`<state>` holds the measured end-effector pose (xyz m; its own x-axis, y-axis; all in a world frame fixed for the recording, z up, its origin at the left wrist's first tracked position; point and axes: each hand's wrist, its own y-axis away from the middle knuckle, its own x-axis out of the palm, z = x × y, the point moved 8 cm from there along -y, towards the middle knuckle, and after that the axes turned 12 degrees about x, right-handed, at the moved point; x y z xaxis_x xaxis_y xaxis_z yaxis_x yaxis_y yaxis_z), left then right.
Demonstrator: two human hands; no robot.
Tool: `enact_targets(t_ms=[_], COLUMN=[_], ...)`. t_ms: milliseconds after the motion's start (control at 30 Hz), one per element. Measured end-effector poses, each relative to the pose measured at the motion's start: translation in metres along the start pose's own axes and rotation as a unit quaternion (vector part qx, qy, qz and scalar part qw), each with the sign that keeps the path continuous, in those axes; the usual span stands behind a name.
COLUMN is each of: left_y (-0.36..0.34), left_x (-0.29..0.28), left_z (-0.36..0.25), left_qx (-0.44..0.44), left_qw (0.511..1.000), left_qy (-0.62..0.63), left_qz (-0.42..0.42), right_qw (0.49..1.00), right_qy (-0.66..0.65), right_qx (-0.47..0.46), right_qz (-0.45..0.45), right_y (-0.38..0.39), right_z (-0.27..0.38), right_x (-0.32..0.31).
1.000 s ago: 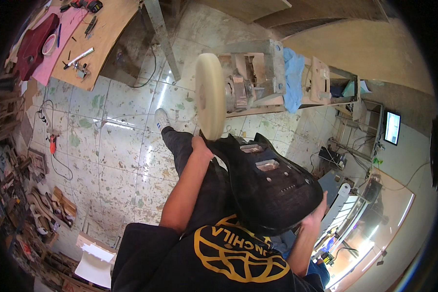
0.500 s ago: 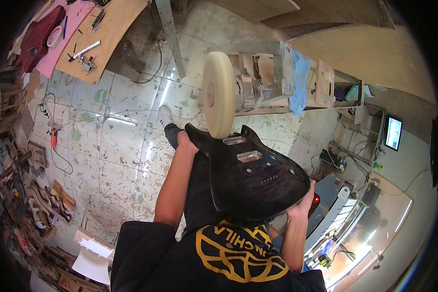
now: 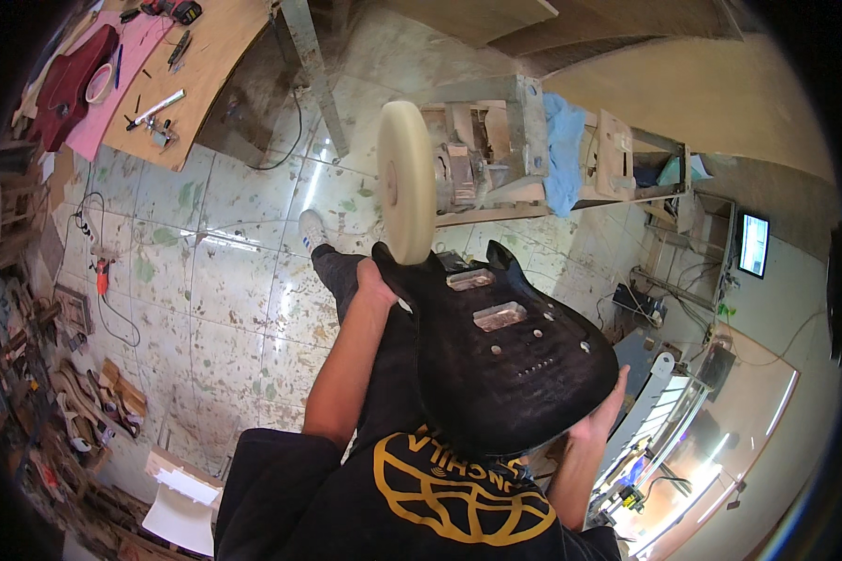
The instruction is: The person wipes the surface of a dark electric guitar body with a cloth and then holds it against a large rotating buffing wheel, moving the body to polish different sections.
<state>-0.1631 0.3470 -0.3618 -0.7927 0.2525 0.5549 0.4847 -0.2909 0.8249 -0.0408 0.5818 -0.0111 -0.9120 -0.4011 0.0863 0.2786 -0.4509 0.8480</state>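
Black guitar body (image 3: 496, 388) is up in front of the person's shirt, its horn end just under the pale buffing wheel (image 3: 408, 182); contact there, can't tell; left hand (image 3: 374, 282) grips around the longer horn, right hand (image 3: 597, 416) holds the rounded far edge, fingers partly hidden; looks stiff, moderately heavy, probably slick on the smooth faces, finish likely easy to scratch; best held by horn and opposite rim, clear of the cut cavities; wheel sits on a dusty machine frame (image 3: 531, 131) with a blue cloth (image 3: 563, 154); tiled floor (image 3: 234, 309) is blotchy; wooden bench (image 3: 220, 56) stands upper left, lit screen (image 3: 753, 245) at right.
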Motion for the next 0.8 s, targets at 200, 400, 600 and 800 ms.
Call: enact_targets(t_ms=[200, 400, 600, 800], left_y=[0.019, 0.034, 0.024, -0.023], left_x=[0.010, 0.015, 0.016, -0.004], left_z=[0.024, 0.042, 0.038, 0.014], left_qx=[-0.005, -0.025, -0.003, 0.042], left_qw=[1.000, 0.999, 0.997, 0.996], left_qy=[0.017, -0.023, -0.033, -0.038], left_qz=[-0.006, -0.032, -0.069, -0.065], right_qw=[1.000, 0.998, 0.999, 0.999], right_qy=[-0.011, -0.005, 0.027, 0.015], right_qx=[-0.019, -0.037, -0.025, 0.015], right_qz=[-0.006, -0.052, -0.030, -0.046], right_y=[0.016, 0.030, 0.016, -0.022], right_z=[0.019, 0.030, 0.028, 0.004], right_x=[-0.013, -0.030, -0.031, -0.012])
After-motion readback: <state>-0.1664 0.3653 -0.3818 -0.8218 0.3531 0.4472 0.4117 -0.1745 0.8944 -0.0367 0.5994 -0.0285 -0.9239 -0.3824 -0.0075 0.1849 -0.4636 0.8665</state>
